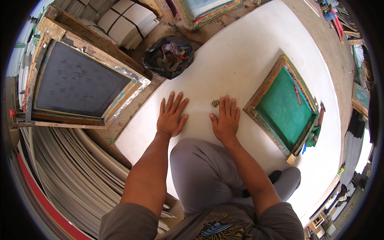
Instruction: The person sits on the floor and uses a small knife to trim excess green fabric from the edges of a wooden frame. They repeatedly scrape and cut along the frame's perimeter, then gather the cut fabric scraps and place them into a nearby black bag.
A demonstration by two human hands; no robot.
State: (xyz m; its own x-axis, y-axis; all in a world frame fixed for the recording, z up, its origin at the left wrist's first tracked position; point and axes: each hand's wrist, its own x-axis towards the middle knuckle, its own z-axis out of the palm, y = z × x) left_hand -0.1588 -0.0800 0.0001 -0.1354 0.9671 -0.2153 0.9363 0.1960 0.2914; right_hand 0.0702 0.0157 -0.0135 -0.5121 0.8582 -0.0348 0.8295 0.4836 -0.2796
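Note:
Both my hands lie palm down on a large white board (248,60), with nothing in them. My left hand (173,115) rests near the board's left edge, fingers spread and pointing away from me. My right hand (226,120) is flat too, its thumb held apart from the fingers. Just beyond its fingertips is a small dark, rough spot (215,103) on the white surface; I cannot make out what it is. To the right of that hand, apart from it, a wooden frame (262,90) with a green mesh (286,108) lies on the board. A red-handled tool (298,95) sits inside this frame.
At left a wooden-framed dark grey screen (80,80) leans above stacked grey sheets (76,168). A black plastic bag (150,64) of scraps stands beyond my left hand, near strapped white stacks (130,22). Another framed screen (192,25) is at the far edge.

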